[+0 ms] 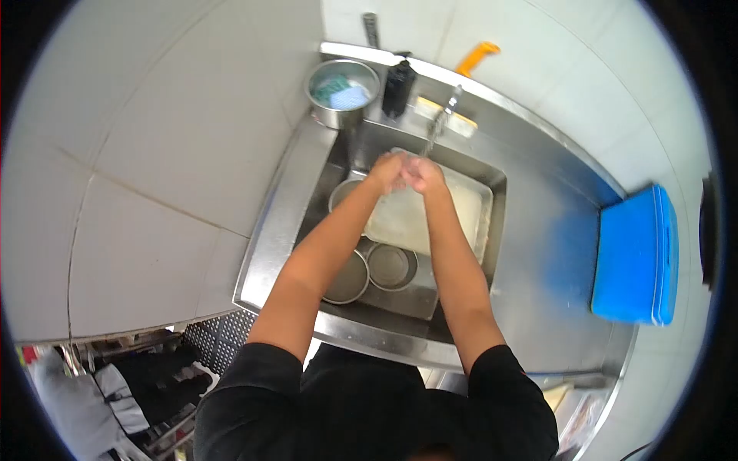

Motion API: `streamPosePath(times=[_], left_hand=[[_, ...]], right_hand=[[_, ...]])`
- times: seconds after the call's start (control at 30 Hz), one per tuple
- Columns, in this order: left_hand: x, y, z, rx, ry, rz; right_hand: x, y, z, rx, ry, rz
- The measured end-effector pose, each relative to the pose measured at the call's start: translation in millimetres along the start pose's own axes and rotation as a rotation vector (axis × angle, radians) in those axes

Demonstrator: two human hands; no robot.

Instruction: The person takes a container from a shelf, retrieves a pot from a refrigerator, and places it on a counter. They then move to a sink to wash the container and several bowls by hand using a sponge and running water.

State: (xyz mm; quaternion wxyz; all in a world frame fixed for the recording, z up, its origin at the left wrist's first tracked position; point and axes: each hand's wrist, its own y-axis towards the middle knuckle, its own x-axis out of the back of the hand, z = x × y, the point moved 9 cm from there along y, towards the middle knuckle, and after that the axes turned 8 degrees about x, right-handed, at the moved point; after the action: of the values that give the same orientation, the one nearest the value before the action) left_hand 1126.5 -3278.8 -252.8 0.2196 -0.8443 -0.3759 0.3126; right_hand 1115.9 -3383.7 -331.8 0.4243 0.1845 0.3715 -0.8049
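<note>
Both hands are seen pressed together over the sink (492, 181), the left hand (387, 170) and the right hand (423, 175) touching palm to palm, right where the water stream (433, 140) comes down from the tap (452, 100). The stream is met at the top of the joined hands, just at the fingers, which are curled loosely around one another; nothing is seen to be gripped between them, though whether something small is enclosed cannot be told. Directly beneath the hands a white rectangular tray (469, 207) is found lying in the basin, and nearer the person two round metal bowls (390, 266) are seen side by side at the bottom, with the rim of a third bowl (338, 196) showing under the left forearm. At the back corner of the counter a steel pot (343, 92) is noted, with green and blue cloths or sponges inside it, and just beside it a dark bottle (398, 87). An orange handle (477, 58) is seen resting against the tiled wall behind the tap. Off to the right, well apart from the hands, a blue board (636, 257) is laid on the steel counter (538, 253). No brand, label or writing can be read on anything; the bottle is too small and dark for that.
</note>
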Motion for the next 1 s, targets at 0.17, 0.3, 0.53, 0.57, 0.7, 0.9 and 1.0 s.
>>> streamPosePath(times=[0.17,0.3,0.53,0.57,0.7,0.9,1.0], left_hand=[[59.0,-30.5,26.4,-0.016,0.122,-0.02],[92.9,-78.2,35.4,-0.036,0.202,-0.094],[127.4,-139.0,47.3,-0.15,0.11,-0.186],[133.2,-145.6,51.1,-0.167,0.113,-0.21],[148.6,-161.8,68.4,-0.192,0.025,-0.225],[142.3,-166.3,86.1,-0.206,0.037,-0.221],[124.5,-167.9,87.5,-0.209,0.069,-0.22]], right_hand=[[-18.9,16.9,-2.7,-0.049,-0.2,-0.113],[-99.3,11.8,12.0,0.034,-0.244,-0.062],[-183.4,30.3,38.9,0.326,-0.387,-0.286],[-186.7,31.4,35.1,0.324,-0.397,-0.278],[-172.3,27.2,15.6,0.188,-0.131,-0.354],[-108.6,-3.8,41.2,0.197,-0.184,-0.255],[-74.5,-35.5,59.8,0.176,-0.235,-0.181]])
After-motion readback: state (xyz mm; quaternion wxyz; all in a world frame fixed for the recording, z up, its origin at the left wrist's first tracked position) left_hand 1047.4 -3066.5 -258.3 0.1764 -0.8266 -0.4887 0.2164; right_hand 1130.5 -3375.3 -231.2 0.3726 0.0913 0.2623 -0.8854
